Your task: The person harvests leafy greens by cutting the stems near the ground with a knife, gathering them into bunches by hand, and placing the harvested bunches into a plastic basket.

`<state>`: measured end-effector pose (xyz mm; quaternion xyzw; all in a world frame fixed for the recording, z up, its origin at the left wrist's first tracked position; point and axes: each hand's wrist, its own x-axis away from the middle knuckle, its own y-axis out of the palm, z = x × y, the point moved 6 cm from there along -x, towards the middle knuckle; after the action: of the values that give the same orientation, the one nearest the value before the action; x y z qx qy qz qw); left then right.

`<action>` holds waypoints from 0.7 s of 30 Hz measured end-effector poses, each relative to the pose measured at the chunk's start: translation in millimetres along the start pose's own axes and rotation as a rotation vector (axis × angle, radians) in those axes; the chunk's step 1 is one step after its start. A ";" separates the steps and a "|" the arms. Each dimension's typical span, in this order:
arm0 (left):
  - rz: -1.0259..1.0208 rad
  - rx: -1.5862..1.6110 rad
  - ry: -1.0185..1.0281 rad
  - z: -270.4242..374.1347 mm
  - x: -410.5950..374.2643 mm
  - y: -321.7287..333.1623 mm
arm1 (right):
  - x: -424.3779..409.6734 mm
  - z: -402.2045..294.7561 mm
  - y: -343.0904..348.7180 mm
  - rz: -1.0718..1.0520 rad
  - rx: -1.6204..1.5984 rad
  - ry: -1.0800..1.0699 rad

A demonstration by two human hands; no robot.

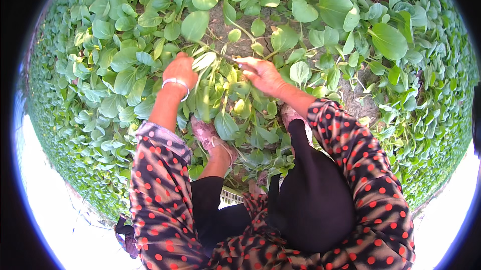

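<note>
My left hand, with a pale bangle at the wrist, is closed around a bunch of cut leafy greens. Their pale stems point up and right, and the leaves hang below the fist. To the right, my right hand grips a small knife; its thin dark blade reaches left toward the stems. The knife's handle is mostly hidden by my fingers. Rooted broad-leaf greens grow just beyond both hands, and yellowing leaves lie between my arms.
Dense rows of leafy plants spread on all sides. Bare soil shows at the right. My pink shoe stands among the leaves, below the left hand. Part of a pale slatted plastic crate shows between my legs.
</note>
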<state>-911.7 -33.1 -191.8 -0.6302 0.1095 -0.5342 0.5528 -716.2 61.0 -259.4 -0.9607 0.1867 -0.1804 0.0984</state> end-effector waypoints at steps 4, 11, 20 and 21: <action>0.203 -0.105 0.026 -5.9 26.4 24.9 | -17.0 -15.3 -17.9 0.033 0.044 -0.032; 0.415 -0.175 0.197 14.1 31.3 17.8 | -61.9 -14.4 12.6 -0.050 -0.097 0.041; 0.117 -0.075 0.021 -4.7 11.3 33.0 | -56.7 -5.9 18.3 -0.061 -0.054 -0.025; 0.135 -0.085 0.029 -3.7 12.3 32.8 | -48.7 -5.5 15.3 -0.057 -0.014 -0.006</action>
<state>-894.7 -56.2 -212.3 -0.6363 0.1822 -0.4998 0.5587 -765.4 65.6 -273.3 -0.9668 0.1602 -0.1788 0.0871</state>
